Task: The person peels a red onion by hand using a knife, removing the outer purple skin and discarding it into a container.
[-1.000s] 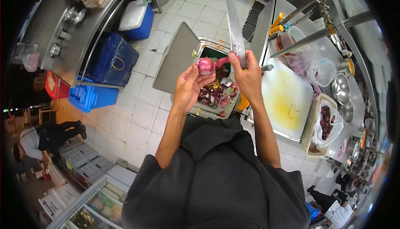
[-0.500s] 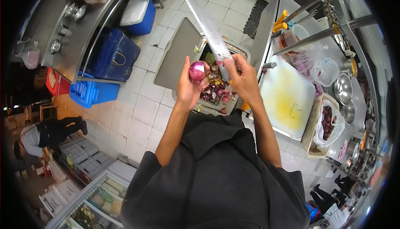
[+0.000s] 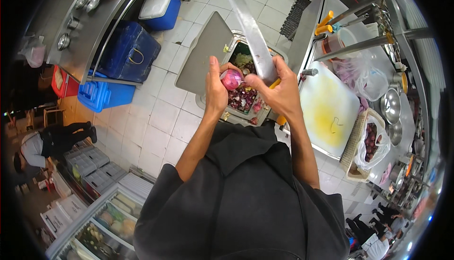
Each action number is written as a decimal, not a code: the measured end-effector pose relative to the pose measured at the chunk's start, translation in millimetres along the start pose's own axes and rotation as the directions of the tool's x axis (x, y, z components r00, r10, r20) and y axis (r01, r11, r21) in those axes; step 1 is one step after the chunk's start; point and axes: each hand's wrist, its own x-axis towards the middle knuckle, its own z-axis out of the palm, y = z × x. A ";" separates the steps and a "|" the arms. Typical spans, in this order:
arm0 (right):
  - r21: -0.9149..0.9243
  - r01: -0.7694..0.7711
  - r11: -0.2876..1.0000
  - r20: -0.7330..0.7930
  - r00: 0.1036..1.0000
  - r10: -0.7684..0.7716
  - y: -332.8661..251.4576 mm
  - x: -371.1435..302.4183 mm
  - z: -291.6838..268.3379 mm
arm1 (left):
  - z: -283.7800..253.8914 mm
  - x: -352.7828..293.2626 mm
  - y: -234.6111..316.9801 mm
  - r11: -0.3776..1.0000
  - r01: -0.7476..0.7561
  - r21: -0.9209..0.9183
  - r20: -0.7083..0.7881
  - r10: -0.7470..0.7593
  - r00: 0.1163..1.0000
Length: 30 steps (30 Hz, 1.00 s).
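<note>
Peeled-looking red onion (image 3: pixel 231 79) is being held in L hand (image 3: pixel 216 87), fingers being curled round it from beneath & thumb being kept raised, clear of the skin. Lg. knife (image 3: pixel 253 30) is being gripped in R hand (image 3: pixel 282 94), fingers being closed about the yellow handle (image 3: pixel 274 84); blade is being pointed up & away from the body. R thumb is being stretched twd the onion's R side; whether contact is being made can't be told.

Onion is being held over an open bin (image 3: pixel 238 39), where veg scraps (image 3: pixel 241 100) are being contained. Grey lid (image 3: pixel 203 61) is being seen just L of bin. To the R, a yellow-stained white cutting board (image 3: pixel 326 113) is being supported on the counter, w/ a basket (image 3: pixel 352 145) being placed beside it; dk. red onions (image 3: pixel 371 139) are being held there in a white plastic bag (image 3: pixel 385 142).
</note>
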 end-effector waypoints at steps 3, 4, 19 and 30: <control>0.152 -0.125 0.980 0.050 0.992 0.119 5.7 -0.3 -2.3 | 0.3 -0.3 1.8 0.995 -0.086 0.053 0.029 0.085 0.996; 0.107 -0.162 0.981 0.100 0.983 0.152 4.5 -0.8 -4.5 | 1.5 -0.8 4.1 0.995 -0.085 0.052 0.029 0.084 0.996; -0.016 -0.094 0.995 0.175 0.980 0.096 -22.2 -3.7 -7.6 | -9.3 -3.5 -25.7 0.695 -0.495 0.522 0.115 0.517 0.848; -0.039 -0.067 0.997 0.203 0.976 0.073 -19.8 -1.8 -8.1 | -9.4 -2.2 -11.6 0.512 -0.625 0.589 0.228 0.636 0.737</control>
